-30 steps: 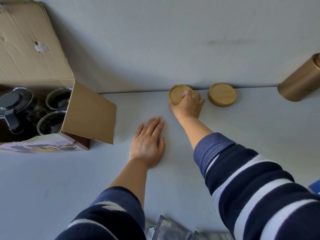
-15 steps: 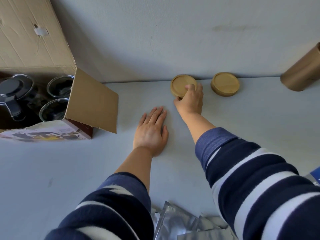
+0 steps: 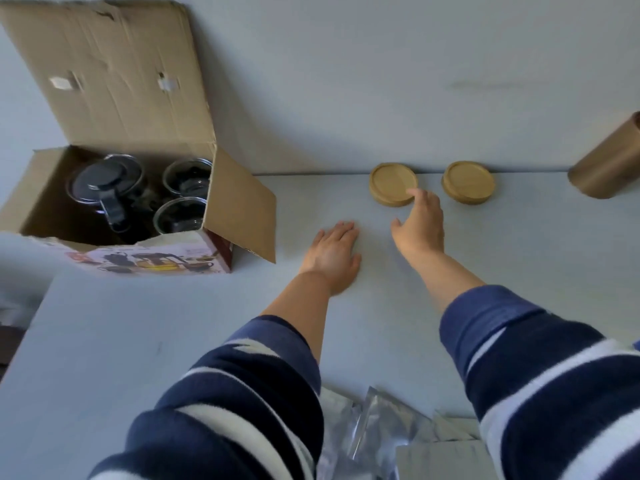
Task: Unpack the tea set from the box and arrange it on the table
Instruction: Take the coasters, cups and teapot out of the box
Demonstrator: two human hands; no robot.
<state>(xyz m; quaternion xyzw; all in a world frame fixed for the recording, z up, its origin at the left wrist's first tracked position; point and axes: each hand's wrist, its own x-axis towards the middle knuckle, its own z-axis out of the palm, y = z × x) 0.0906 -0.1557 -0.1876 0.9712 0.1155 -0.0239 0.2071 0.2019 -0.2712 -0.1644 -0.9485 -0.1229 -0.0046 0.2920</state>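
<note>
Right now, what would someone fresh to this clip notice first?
Probably the open cardboard box at far left, with a dark-lidded teapot and two glass cups inside. Next, two round wooden coasters side by side at the table's far edge, the right hand open just below the left one. The left hand lies flat on the table.

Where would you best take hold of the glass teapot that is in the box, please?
Probably by the dark handle of the teapot, coming straight down through the open top of the box: it stands upright among the glass cups, so its sides are walled in.
</note>
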